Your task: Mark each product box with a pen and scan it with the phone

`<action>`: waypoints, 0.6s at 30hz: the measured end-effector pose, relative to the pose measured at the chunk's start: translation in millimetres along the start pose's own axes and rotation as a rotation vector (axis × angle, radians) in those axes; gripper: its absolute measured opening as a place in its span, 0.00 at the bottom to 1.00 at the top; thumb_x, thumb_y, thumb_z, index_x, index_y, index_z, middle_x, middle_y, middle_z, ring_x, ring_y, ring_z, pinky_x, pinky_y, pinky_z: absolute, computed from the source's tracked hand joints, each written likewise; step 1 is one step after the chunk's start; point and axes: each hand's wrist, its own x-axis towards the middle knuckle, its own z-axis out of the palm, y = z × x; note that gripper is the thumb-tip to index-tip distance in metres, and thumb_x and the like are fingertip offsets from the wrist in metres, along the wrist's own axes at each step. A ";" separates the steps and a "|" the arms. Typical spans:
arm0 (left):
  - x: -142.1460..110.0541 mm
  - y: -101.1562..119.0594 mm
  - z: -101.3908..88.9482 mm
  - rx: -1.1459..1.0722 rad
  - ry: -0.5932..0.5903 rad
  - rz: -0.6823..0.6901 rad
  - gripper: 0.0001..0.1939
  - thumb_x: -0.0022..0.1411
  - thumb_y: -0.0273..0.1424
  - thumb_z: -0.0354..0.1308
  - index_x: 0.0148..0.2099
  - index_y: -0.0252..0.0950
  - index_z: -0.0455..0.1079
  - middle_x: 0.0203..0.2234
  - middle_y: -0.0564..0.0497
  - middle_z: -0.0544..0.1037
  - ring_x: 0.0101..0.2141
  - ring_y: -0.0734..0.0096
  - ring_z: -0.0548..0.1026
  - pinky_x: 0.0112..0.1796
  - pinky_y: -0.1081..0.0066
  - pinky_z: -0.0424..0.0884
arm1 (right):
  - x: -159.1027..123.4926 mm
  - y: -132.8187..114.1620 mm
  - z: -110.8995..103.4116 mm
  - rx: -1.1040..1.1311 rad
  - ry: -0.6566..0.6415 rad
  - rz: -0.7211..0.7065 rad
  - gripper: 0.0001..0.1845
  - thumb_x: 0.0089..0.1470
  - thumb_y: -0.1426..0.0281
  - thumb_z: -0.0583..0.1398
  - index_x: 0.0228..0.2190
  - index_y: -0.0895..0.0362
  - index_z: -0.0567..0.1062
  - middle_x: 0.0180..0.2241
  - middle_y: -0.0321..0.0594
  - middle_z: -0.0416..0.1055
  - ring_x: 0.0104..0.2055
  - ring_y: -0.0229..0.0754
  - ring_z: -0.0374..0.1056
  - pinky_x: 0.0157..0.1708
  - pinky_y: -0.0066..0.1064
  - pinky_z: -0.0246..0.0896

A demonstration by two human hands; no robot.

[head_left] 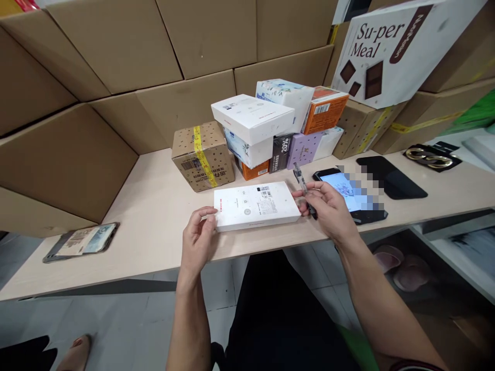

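Note:
A flat white box (256,206) with a printed label lies on the pale wooden table (154,206) near its front edge. My left hand (199,239) grips the box's left end, thumb on top and fingers curled round the edge. My right hand (327,211) sits at the box's right end and is closed on a pen (301,183) with a clear barrel that points up and away from me. Just behind my right hand lies a lit phone (344,188).
A pile of small boxes (270,129) and a taped cardboard box (203,154) stand behind the white box. Large cartons line the back. A black pad (390,178) lies at the right, another phone (83,241) at the left edge. A "Su-per Meal" carton (398,46) leans upper right.

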 end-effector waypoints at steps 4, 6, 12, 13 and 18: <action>-1.3 4.8 1.7 -0.102 -0.040 -0.043 0.13 0.61 0.40 0.63 0.46 0.39 0.73 0.47 0.47 0.76 0.39 0.70 0.77 0.36 0.72 0.73 | 0.1 -0.5 1.0 -0.003 -0.003 -0.021 0.14 0.51 0.64 0.64 0.39 0.54 0.69 0.36 0.37 0.80 0.23 0.32 0.67 0.24 0.27 0.63; -2.1 8.1 1.8 -0.133 -0.067 -0.075 0.15 0.60 0.39 0.63 0.48 0.40 0.72 0.44 0.48 0.76 0.35 0.71 0.75 0.32 0.72 0.72 | 0.1 -0.2 1.3 -0.001 0.004 -0.026 0.13 0.51 0.64 0.64 0.38 0.54 0.69 0.35 0.37 0.79 0.22 0.32 0.67 0.23 0.27 0.63; -3.5 15.7 -0.5 -0.080 -0.117 -0.042 0.21 0.56 0.32 0.61 0.54 0.42 0.72 0.47 0.49 0.72 0.27 0.77 0.69 0.28 0.72 0.68 | -0.1 0.6 0.5 0.000 0.020 -0.003 0.12 0.51 0.65 0.63 0.38 0.54 0.69 0.34 0.36 0.79 0.21 0.31 0.66 0.21 0.26 0.60; -3.4 16.1 -0.6 -0.049 -0.126 -0.018 0.21 0.56 0.31 0.60 0.53 0.42 0.73 0.49 0.49 0.71 0.27 0.78 0.68 0.28 0.72 0.68 | 0.1 0.6 0.6 -0.001 0.028 0.004 0.12 0.51 0.66 0.63 0.38 0.53 0.69 0.34 0.36 0.79 0.21 0.31 0.65 0.20 0.25 0.59; -1.6 15.0 0.7 0.060 -0.147 0.049 0.12 0.62 0.33 0.56 0.44 0.41 0.80 0.43 0.49 0.73 0.27 0.76 0.69 0.31 0.68 0.67 | 0.3 -2.2 2.3 0.078 0.111 -0.006 0.11 0.48 0.68 0.62 0.36 0.52 0.68 0.29 0.31 0.76 0.19 0.30 0.61 0.18 0.24 0.53</action>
